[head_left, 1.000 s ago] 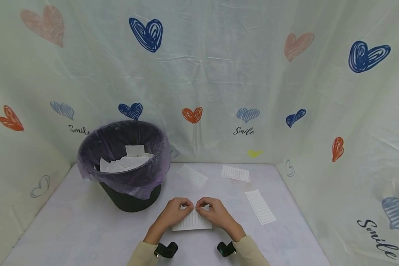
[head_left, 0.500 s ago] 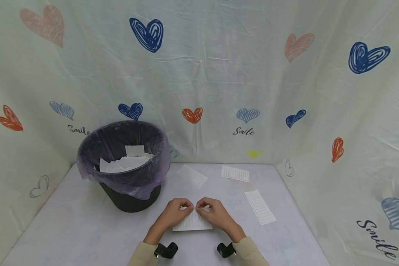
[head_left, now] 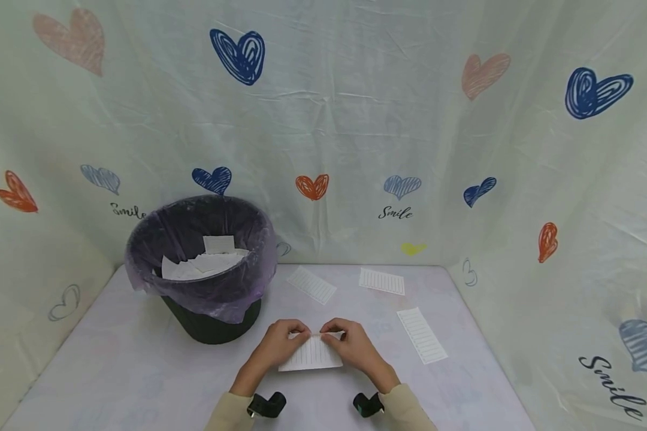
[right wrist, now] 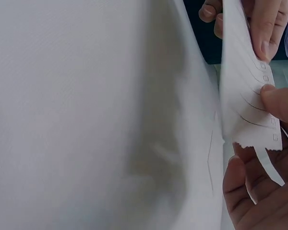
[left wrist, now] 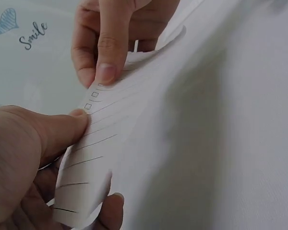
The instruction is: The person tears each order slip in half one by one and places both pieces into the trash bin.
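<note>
Both hands hold a white lined sheet of paper (head_left: 311, 357) by its far edge, low in the middle of the head view. My left hand (head_left: 280, 345) pinches it between thumb and fingers on the left. On the right, my right hand (head_left: 354, 346) does the same, the thumbs a short way apart. In the left wrist view the lined paper (left wrist: 91, 143) bows and has small checkboxes along the pinched edge. One short end of the paper (right wrist: 249, 105) looks ragged in the right wrist view, with the right thumb (right wrist: 282, 103) pressing near the checkboxes.
A dark bin (head_left: 210, 323) with a purple liner (head_left: 248, 293) stands at the left, holding several white papers (head_left: 205, 263). Three lined slips lie on the table: a back-left slip (head_left: 311, 285), a back-right slip (head_left: 381, 281) and a right-hand slip (head_left: 422, 335). A heart-patterned curtain (head_left: 323, 120) surrounds the table.
The fingertips, close together before, have drawn slightly apart along the far edge, so more of that edge shows between them. The sheet has shifted slightly away from the person.
</note>
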Tool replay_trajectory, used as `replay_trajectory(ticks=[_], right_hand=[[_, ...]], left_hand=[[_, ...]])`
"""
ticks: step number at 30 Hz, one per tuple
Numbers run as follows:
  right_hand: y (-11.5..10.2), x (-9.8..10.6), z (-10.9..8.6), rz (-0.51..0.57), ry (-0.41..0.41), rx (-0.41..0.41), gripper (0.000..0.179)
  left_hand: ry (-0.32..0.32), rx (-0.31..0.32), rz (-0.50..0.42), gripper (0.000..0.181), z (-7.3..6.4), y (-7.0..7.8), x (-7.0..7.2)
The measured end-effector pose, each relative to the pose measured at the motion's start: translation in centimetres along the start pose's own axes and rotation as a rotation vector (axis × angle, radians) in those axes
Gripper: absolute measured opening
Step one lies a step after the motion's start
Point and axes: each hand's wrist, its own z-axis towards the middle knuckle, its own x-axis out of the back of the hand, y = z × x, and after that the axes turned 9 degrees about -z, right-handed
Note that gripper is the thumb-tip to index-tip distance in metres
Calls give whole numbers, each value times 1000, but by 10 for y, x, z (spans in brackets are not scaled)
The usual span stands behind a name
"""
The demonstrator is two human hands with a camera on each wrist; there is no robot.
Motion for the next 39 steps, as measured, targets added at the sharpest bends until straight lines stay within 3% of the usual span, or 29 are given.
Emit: replay_trajectory(ticks=[8,22,31,39], right_hand=[[8,2,-5,-8,47,-24,5],[7,3,-10,-5,52,-18,7],[6,6,-10,5,55,-34,5],[6,9,-11,25,51,-39,6]], left_hand=[[35,22,-3,7,-3,-3,7],[79,85,17,8,-4,-6,8],[101,121,-18,9,-5,-4,13],[117,119,-33,9,-6,-3,17]])
